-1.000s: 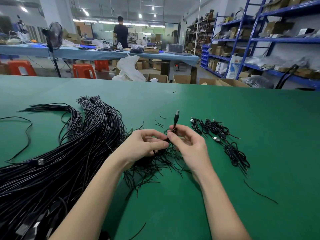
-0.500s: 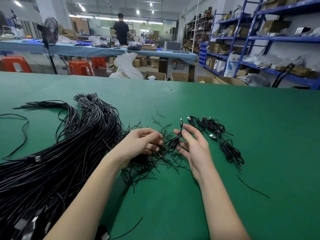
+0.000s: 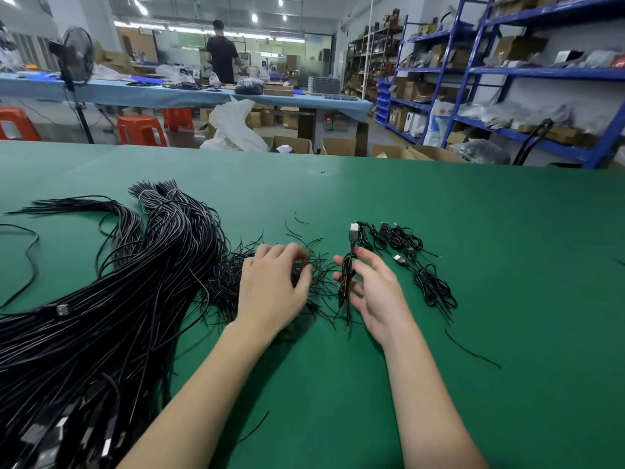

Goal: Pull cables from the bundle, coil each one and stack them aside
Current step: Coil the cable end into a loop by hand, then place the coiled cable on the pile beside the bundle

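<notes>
A big bundle of black cables (image 3: pixel 101 316) lies across the left of the green table (image 3: pixel 507 265), its plug ends near me. My right hand (image 3: pixel 375 292) pinches a coiled black cable (image 3: pixel 346 275) between thumb and fingers, its silver USB plug (image 3: pixel 354 230) pointing up. My left hand (image 3: pixel 274 286) rests palm down, fingers curled into a tangle of thin black twist ties (image 3: pixel 314 269). A row of coiled cables (image 3: pixel 416 262) lies just right of my right hand.
Loose ties (image 3: pixel 471 350) lie scattered on the green table. One stray cable (image 3: pixel 30 262) curves at the far left. Beyond the far edge stand cardboard boxes (image 3: pixel 291 145), orange stools, a fan, blue shelves (image 3: pixel 541 72) and a person at another table.
My hands have come apart. The right hand keeps the coiled cable and has shifted right towards the row of coils; the left hand has dropped onto the pile of ties.
</notes>
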